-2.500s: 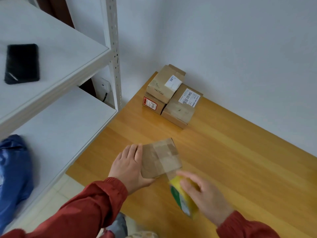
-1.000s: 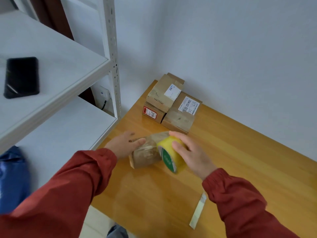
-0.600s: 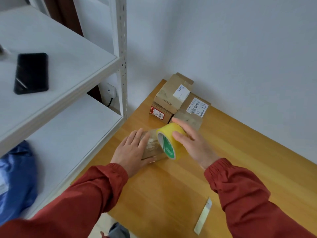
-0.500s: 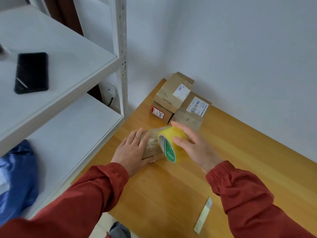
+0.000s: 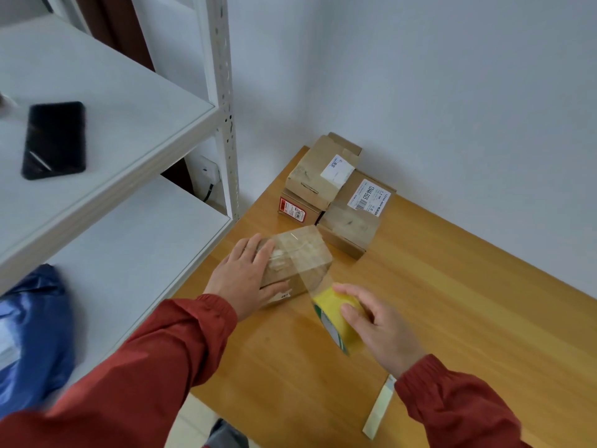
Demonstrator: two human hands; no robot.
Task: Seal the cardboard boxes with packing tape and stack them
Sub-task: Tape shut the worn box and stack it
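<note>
A small cardboard box [image 5: 303,257] lies on the wooden table [image 5: 452,302]. My left hand [image 5: 245,276] rests flat on the box's left end, fingers straight. My right hand [image 5: 378,324] grips a yellow roll of packing tape [image 5: 336,318] just off the box's near right corner. A clear strip of tape [image 5: 307,270] runs from the roll up over the top of the box. Three more cardboard boxes [image 5: 336,192] sit stacked in the far corner of the table against the wall.
A white metal shelf unit [image 5: 135,130] stands to the left, with a black phone [image 5: 53,140] on its upper board. A blue bag [image 5: 32,341] lies on the lower board. A loose strip of pale paper [image 5: 379,409] lies near the table's front edge.
My right hand has pulled the tape roll from the top of the box toward me and to the right, drawing a strip of tape across the box. My left hand stays on the box.
</note>
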